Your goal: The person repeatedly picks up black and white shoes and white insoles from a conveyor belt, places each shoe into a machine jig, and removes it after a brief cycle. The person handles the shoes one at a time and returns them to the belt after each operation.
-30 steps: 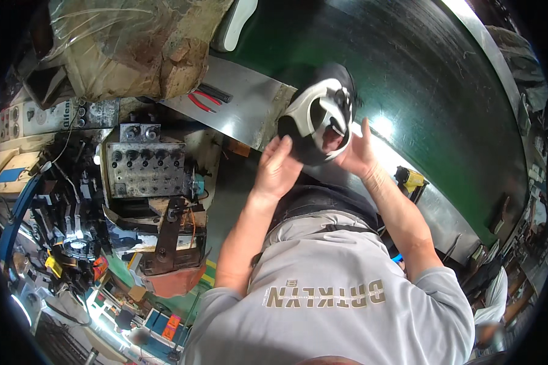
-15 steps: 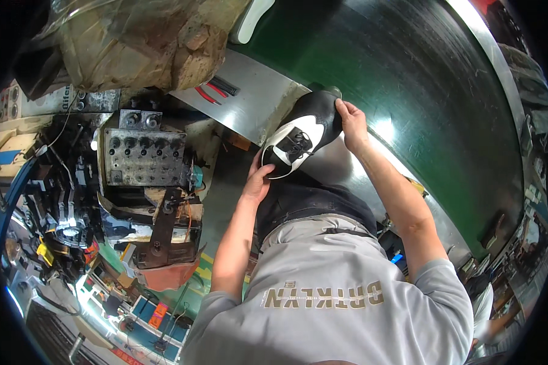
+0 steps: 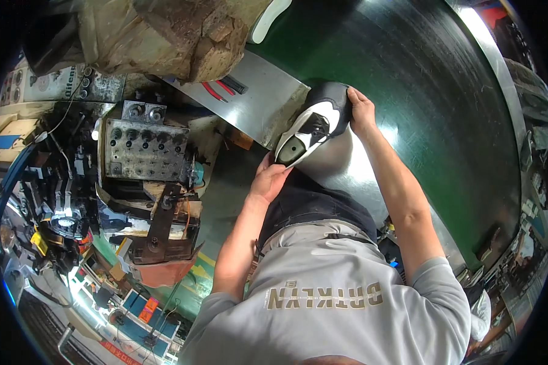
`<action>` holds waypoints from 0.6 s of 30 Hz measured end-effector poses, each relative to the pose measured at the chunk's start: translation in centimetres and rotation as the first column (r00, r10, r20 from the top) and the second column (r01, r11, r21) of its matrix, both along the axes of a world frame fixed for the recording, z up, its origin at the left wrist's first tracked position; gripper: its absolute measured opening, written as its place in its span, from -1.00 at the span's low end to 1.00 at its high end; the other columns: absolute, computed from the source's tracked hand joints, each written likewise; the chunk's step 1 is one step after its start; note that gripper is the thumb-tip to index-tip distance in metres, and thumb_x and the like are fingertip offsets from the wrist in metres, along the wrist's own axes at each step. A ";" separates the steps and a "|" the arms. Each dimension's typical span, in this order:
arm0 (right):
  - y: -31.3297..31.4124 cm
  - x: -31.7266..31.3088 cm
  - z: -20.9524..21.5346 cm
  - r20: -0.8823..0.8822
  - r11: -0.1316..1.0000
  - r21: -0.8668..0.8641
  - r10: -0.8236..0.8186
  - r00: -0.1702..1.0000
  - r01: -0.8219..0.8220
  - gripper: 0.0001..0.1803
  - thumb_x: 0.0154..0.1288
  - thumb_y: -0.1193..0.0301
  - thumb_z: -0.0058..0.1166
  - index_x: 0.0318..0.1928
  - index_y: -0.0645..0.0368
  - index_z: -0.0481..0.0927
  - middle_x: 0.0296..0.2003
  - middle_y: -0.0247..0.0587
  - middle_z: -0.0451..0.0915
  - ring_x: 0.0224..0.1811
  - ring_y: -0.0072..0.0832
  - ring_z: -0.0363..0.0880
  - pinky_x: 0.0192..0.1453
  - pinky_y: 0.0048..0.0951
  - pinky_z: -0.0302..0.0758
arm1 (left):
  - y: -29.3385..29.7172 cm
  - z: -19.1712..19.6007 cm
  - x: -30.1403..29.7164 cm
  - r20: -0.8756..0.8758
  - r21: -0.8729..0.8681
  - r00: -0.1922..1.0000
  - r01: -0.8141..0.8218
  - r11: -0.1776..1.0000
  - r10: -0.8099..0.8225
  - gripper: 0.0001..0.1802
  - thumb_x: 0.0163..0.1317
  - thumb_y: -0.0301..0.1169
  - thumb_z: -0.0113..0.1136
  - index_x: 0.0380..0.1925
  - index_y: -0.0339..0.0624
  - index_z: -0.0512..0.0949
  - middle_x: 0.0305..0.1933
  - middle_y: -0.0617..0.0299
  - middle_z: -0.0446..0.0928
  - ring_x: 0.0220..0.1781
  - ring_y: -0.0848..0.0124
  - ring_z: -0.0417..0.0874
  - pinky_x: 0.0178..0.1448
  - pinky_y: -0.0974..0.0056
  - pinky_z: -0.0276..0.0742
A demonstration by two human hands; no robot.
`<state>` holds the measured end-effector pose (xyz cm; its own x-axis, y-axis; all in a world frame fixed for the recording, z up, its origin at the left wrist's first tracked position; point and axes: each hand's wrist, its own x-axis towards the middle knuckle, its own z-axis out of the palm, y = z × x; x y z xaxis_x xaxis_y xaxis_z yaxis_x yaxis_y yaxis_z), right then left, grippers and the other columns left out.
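A black and white lace-up shoe (image 3: 330,109) is held between my two hands, over the near edge of the conveyor's metal frame. Its dark toe points away to the upper right, and its collar opening faces up toward me. Inside the opening shows an olive-green shoe last (image 3: 293,149) with a round hole. My left hand (image 3: 270,180) is closed on the heel end, thumb along the collar edge. At the toe end my right hand (image 3: 362,114) grips the far right side, fingertips on the rim. The shoe's underside is hidden.
A green conveyor belt (image 3: 420,79) runs beyond the shoe. Red-handled pliers (image 3: 213,91) lie on a metal plate (image 3: 259,91) to the left. A white curved piece (image 3: 268,21) rests at the top. A machine control box (image 3: 143,149) with knobs stands left, below a plastic-covered bulk (image 3: 158,36).
The shoe has been tilted so its opening turns up and the green last shows. My left thumb has shifted off the opening to the heel edge. Both hands still hold the shoe.
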<state>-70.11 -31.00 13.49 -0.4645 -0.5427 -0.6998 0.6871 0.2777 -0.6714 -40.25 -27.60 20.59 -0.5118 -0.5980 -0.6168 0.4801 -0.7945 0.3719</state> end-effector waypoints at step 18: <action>-1.3 8.3 19.0 -0.018 0.799 -0.220 0.570 0.822 -0.559 -0.73 0.40 0.33 0.12 -0.14 0.33 0.68 -0.30 -0.26 0.68 -0.34 -0.59 0.59 -0.20 -0.52 0.56 | 0.7 15.3 0.6 0.251 -0.032 0.968 0.013 0.999 -0.005 -0.57 0.42 -0.14 0.09 -0.03 -0.36 0.55 -0.04 0.20 0.61 0.00 0.40 0.59 0.17 0.29 0.47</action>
<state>-61.82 -32.34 32.47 -0.0007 -0.8320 -0.5548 0.4833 0.4854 -0.7285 -39.61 -26.94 35.92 -0.3482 -0.6166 -0.7061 0.3608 -0.7834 0.5061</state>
